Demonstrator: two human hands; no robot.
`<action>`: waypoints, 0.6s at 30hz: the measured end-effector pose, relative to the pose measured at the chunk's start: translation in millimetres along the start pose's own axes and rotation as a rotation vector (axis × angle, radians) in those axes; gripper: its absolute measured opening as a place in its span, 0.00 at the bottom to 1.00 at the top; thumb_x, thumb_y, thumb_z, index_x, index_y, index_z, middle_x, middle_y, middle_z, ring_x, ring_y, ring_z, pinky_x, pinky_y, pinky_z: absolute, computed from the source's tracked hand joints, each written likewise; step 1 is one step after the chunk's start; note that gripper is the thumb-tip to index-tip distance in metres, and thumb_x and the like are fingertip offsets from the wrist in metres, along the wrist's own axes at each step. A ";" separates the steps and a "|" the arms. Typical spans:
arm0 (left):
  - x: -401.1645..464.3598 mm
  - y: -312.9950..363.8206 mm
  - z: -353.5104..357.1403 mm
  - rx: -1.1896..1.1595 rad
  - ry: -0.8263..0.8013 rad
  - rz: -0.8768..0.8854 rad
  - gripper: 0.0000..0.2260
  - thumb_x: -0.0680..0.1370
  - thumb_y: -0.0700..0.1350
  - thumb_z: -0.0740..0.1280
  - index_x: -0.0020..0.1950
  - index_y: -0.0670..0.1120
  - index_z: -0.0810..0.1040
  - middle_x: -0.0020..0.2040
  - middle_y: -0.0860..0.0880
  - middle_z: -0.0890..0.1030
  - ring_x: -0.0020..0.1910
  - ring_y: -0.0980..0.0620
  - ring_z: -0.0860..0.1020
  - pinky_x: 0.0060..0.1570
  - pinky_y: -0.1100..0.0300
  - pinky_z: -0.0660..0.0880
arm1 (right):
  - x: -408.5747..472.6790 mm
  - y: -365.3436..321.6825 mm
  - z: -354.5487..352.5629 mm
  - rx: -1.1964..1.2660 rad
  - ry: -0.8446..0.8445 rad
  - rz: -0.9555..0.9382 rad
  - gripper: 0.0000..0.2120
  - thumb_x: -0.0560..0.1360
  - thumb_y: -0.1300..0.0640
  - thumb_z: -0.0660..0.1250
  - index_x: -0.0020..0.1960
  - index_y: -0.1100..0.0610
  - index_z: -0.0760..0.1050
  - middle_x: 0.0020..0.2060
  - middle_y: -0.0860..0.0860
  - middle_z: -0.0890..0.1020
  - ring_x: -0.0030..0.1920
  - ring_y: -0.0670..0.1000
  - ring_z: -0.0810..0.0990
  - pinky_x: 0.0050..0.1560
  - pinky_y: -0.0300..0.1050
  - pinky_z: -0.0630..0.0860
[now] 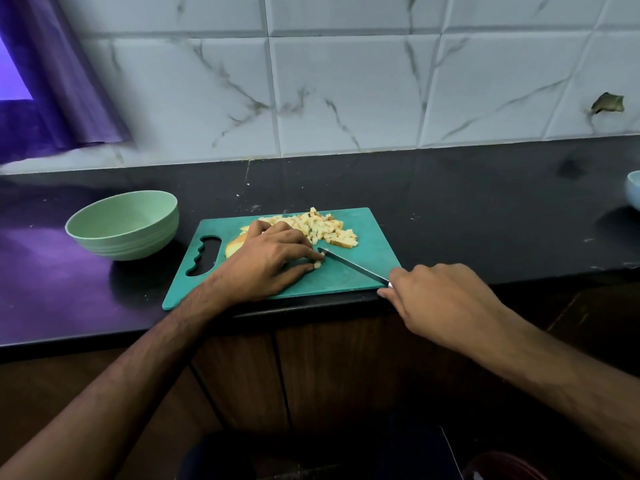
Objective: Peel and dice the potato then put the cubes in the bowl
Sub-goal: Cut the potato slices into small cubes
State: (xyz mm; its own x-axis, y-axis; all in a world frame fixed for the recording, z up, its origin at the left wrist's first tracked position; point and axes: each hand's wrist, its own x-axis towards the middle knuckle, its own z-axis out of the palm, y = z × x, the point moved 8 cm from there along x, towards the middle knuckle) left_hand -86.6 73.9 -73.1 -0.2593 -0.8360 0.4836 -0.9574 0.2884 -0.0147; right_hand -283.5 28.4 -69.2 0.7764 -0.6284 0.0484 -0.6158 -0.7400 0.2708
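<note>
Dicing nearly done: left hand pinches what looks like a potato strip mid-frame; right hand grips the knife; next, scoop cubes into the bowl.

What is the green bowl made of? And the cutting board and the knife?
Bowl: probably matte plastic, pale green with moulded ridges near the base. Board: likely plastic too, teal with a cut-out handle and faint scratches. Knife: the blade looks like shiny metal; the right hand hides its handle.
</note>
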 end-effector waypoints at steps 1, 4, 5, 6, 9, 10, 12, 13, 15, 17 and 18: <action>-0.9 0.7 -1.4 0.004 0.014 0.002 0.15 0.82 0.58 0.60 0.61 0.56 0.84 0.55 0.58 0.81 0.55 0.56 0.75 0.51 0.55 0.58 | 0.6 3.8 -0.9 0.022 0.003 0.014 0.18 0.85 0.39 0.46 0.49 0.49 0.66 0.36 0.45 0.69 0.31 0.44 0.69 0.30 0.43 0.67; -2.8 2.3 -3.9 0.030 0.040 0.003 0.14 0.82 0.57 0.61 0.58 0.55 0.85 0.54 0.57 0.82 0.54 0.54 0.76 0.51 0.53 0.62 | 0.9 17.0 -4.4 0.135 -0.025 0.053 0.18 0.85 0.39 0.47 0.46 0.47 0.66 0.36 0.44 0.71 0.34 0.44 0.72 0.31 0.42 0.67; -3.2 2.2 -4.3 0.033 0.040 -0.002 0.14 0.82 0.57 0.61 0.58 0.55 0.85 0.54 0.57 0.82 0.54 0.54 0.76 0.51 0.53 0.63 | -0.3 17.6 -4.2 0.156 -0.041 0.051 0.18 0.85 0.38 0.47 0.44 0.47 0.65 0.36 0.44 0.71 0.34 0.43 0.72 0.31 0.42 0.66; -3.3 1.7 -4.7 0.030 0.038 -0.007 0.15 0.82 0.57 0.61 0.58 0.55 0.85 0.54 0.57 0.82 0.54 0.54 0.76 0.51 0.53 0.63 | -2.2 15.9 -3.4 0.166 -0.060 0.044 0.19 0.85 0.38 0.47 0.41 0.47 0.63 0.36 0.44 0.70 0.34 0.43 0.71 0.31 0.41 0.65; -3.4 0.7 -4.2 0.028 0.029 -0.011 0.15 0.81 0.57 0.61 0.58 0.55 0.84 0.54 0.57 0.82 0.55 0.55 0.76 0.51 0.54 0.62 | -7.3 6.2 4.9 0.224 -0.124 0.032 0.20 0.85 0.38 0.48 0.38 0.46 0.59 0.36 0.43 0.68 0.34 0.43 0.70 0.30 0.40 0.62; -3.5 0.5 -3.9 0.031 0.027 -0.016 0.15 0.81 0.57 0.61 0.58 0.55 0.84 0.54 0.57 0.82 0.55 0.55 0.76 0.51 0.54 0.62 | -7.4 4.5 7.5 0.246 -0.151 0.036 0.20 0.85 0.39 0.49 0.38 0.46 0.59 0.36 0.43 0.67 0.34 0.43 0.71 0.30 0.39 0.62; -3.9 -1.1 -4.1 0.036 0.030 -0.041 0.15 0.81 0.58 0.60 0.58 0.56 0.84 0.54 0.57 0.82 0.55 0.55 0.76 0.52 0.52 0.64 | -7.5 3.8 6.6 0.259 -0.174 0.052 0.20 0.85 0.39 0.49 0.38 0.47 0.60 0.36 0.43 0.67 0.34 0.43 0.71 0.30 0.39 0.63; -4.2 -2.3 -4.9 0.039 0.035 -0.058 0.15 0.81 0.58 0.60 0.57 0.56 0.84 0.54 0.58 0.82 0.56 0.55 0.76 0.53 0.51 0.65 | -7.3 3.4 3.4 0.229 -0.157 0.050 0.20 0.85 0.39 0.49 0.39 0.47 0.61 0.36 0.44 0.68 0.33 0.43 0.70 0.31 0.40 0.63; -4.6 -4.3 -5.6 0.046 0.042 -0.081 0.16 0.81 0.59 0.59 0.56 0.57 0.84 0.53 0.58 0.81 0.56 0.54 0.76 0.53 0.49 0.67 | -7.7 1.0 -4.1 0.114 -0.087 0.030 0.18 0.85 0.40 0.47 0.42 0.49 0.62 0.35 0.46 0.67 0.31 0.44 0.67 0.31 0.43 0.64; -5.3 -5.8 -5.6 0.047 0.039 -0.091 0.16 0.81 0.59 0.58 0.56 0.57 0.84 0.53 0.58 0.81 0.56 0.55 0.76 0.53 0.50 0.66 | -7.1 -2.2 -10.8 0.019 -0.020 0.019 0.16 0.85 0.41 0.47 0.47 0.50 0.63 0.33 0.46 0.65 0.29 0.45 0.65 0.29 0.44 0.62; -5.6 -6.1 -5.4 0.046 0.038 -0.092 0.16 0.81 0.59 0.58 0.56 0.57 0.84 0.53 0.59 0.81 0.55 0.55 0.75 0.53 0.51 0.66 | -6.0 -1.8 -13.9 -0.001 -0.003 0.027 0.16 0.85 0.41 0.46 0.48 0.50 0.63 0.33 0.46 0.65 0.29 0.45 0.64 0.29 0.44 0.62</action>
State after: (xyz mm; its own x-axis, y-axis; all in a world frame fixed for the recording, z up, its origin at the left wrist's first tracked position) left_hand -78.6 79.3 -71.0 -0.1656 -0.8397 0.5172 -0.9821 0.1884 -0.0085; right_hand -285.2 36.9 -56.6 0.7593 -0.6485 0.0531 -0.6361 -0.7226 0.2705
